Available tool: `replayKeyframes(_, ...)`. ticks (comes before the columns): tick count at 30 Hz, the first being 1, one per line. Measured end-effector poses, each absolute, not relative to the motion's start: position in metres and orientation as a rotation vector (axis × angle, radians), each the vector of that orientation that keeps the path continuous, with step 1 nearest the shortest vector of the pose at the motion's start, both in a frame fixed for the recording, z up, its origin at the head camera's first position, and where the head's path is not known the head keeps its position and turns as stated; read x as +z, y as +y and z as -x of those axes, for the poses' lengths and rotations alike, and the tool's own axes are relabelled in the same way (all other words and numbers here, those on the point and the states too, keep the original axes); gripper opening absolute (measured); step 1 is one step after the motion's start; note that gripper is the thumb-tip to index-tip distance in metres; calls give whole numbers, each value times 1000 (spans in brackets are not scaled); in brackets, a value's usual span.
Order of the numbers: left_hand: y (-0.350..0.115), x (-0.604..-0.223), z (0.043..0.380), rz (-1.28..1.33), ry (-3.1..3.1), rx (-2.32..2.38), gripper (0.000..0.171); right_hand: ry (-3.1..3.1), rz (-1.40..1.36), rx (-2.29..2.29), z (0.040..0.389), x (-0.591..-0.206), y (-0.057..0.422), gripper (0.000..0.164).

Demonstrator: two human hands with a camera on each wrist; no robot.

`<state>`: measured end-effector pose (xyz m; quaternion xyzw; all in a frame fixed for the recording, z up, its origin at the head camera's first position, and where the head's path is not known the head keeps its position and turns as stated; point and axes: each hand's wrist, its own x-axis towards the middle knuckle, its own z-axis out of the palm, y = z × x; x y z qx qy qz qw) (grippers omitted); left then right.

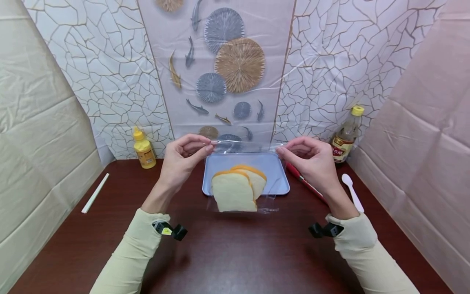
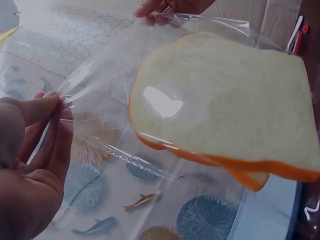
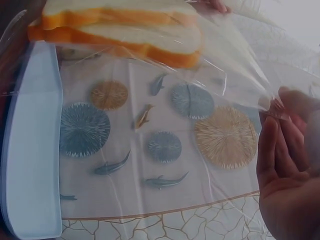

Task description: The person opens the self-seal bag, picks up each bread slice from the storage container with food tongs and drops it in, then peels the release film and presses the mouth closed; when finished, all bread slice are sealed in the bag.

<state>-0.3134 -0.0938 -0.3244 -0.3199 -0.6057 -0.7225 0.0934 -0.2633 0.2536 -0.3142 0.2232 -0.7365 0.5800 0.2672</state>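
Note:
A clear plastic bag [image 1: 242,147] with two bread slices [image 1: 232,191] inside hangs between my hands. My left hand [image 1: 183,157] pinches its upper left corner between thumb and fingers. At the upper right corner my right hand [image 1: 310,161] pinches the film the same way. The slices are white with orange-brown crusts and overlap near the bag's lower end; in the left wrist view the front bread slice [image 2: 225,105] fills much of the bag. Behind the bag lies a pale blue tray [image 1: 279,179], partly covered by the bread in the head view.
A yellow squeeze bottle [image 1: 145,152] stands at the back left, with a white stick [image 1: 95,193] in front of it. At the right are a yellow-capped sauce bottle [image 1: 345,136], a white spoon [image 1: 353,194] and a red stick-like item [image 1: 308,184] partly behind my right hand. Patterned walls enclose the table.

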Motion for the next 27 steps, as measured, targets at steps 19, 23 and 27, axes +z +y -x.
replayKeyframes(19, -183, -323, 326, 819, -1689, -1975, 20, -1886, -853, 1788, 304, -330, 159, 11)
replayKeyframes(23, -221, -311, 323, 883, -1554, -2146, 23, -1846, -922, 1940, 311, -332, 123, 13)
replayKeyframes(27, -255, -312, 329, 752, -1657, -2227, 26, -1867, -912, 2077, 329, -342, 89, 19)
